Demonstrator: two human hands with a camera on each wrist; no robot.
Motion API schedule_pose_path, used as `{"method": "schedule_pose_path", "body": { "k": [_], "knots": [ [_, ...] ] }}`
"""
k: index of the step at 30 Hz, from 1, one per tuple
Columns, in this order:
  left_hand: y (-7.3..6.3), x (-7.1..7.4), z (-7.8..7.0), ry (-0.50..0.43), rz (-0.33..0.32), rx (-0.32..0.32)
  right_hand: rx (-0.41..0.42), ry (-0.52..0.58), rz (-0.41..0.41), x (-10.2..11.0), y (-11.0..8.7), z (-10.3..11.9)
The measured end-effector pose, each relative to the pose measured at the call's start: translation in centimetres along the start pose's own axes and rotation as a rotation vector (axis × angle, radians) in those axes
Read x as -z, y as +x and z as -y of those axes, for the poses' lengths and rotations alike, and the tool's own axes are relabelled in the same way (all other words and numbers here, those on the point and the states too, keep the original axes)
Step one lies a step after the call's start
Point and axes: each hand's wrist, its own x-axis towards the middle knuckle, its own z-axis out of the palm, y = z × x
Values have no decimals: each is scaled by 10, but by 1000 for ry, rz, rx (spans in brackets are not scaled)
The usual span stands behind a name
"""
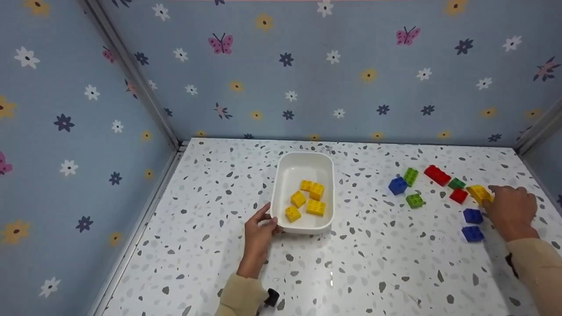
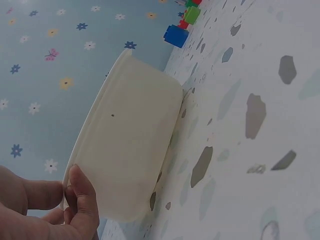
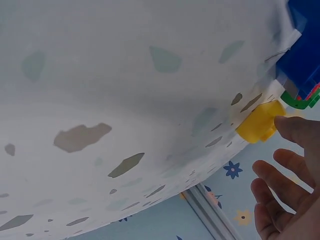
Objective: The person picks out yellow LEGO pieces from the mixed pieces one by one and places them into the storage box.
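My left hand (image 1: 259,232) pinches the near-left rim of a white plastic tub (image 1: 283,186), thumb on one side of the wall and fingers on the other, as the left wrist view also shows. Inside the tub lie several yellow toy bricks (image 1: 315,207). At the far right, my right hand (image 1: 513,210) reaches to a yellow toy brick (image 1: 478,194) on the table. In the right wrist view one fingertip overlaps that yellow brick (image 3: 260,121), while the other fingers (image 3: 280,182) are spread apart and loosely bent, away from it.
Blue bricks (image 1: 473,234) lie just left of the right hand. Farther left are red bricks (image 1: 437,175), green bricks (image 1: 415,201) and another blue brick (image 1: 398,185). The speckled white table (image 1: 373,272) meets a flowered wall (image 1: 307,79) at the back.
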Motion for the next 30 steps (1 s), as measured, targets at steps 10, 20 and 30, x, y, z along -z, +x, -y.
{"method": "schedule_pose_path", "body": {
  "k": [10, 20, 30],
  "knots": [
    [0, 0, 0, 3, 9, 0, 3, 34, 43, -4, 6, -7],
    [0, 1, -1, -1, 11, -1, -9, 67, 107, -6, 7, -2],
    [-3, 2, -3, -23, 21, -6, -10, 94, 89, -6, 6, -1]
  ]
}}
